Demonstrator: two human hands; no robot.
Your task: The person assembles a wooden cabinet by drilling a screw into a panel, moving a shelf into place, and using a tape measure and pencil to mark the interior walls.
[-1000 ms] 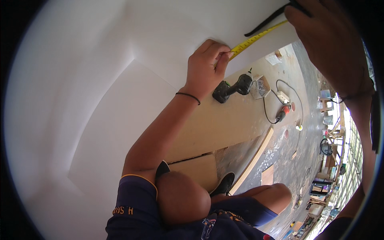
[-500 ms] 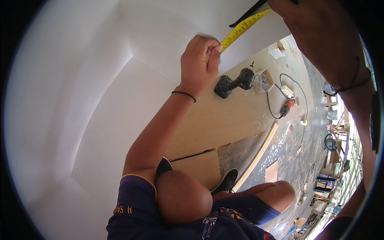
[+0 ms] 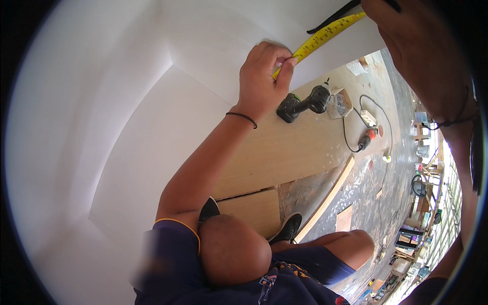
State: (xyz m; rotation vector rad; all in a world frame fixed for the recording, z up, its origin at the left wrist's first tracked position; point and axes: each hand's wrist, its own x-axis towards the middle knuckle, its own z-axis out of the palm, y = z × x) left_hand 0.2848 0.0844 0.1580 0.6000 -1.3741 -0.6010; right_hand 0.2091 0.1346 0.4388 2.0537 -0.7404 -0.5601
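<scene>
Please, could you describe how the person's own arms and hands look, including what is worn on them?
Both the left hand and the right hand look gloveless. The left arm has a short navy sleeve with thin yellow-orange trim and a slim black wristband. A dark cord bracelet circles the right wrist.

From the left hand (image 3: 267, 71), the tape measure (image 3: 328, 38) bars two o'clock and the white panel (image 3: 213, 51) nine. The drill (image 3: 305, 104) and box (image 3: 339, 103) block four, the forearm (image 3: 211, 147) seven; at six, a hand could pass over the brown board (image 3: 272, 157).
</scene>
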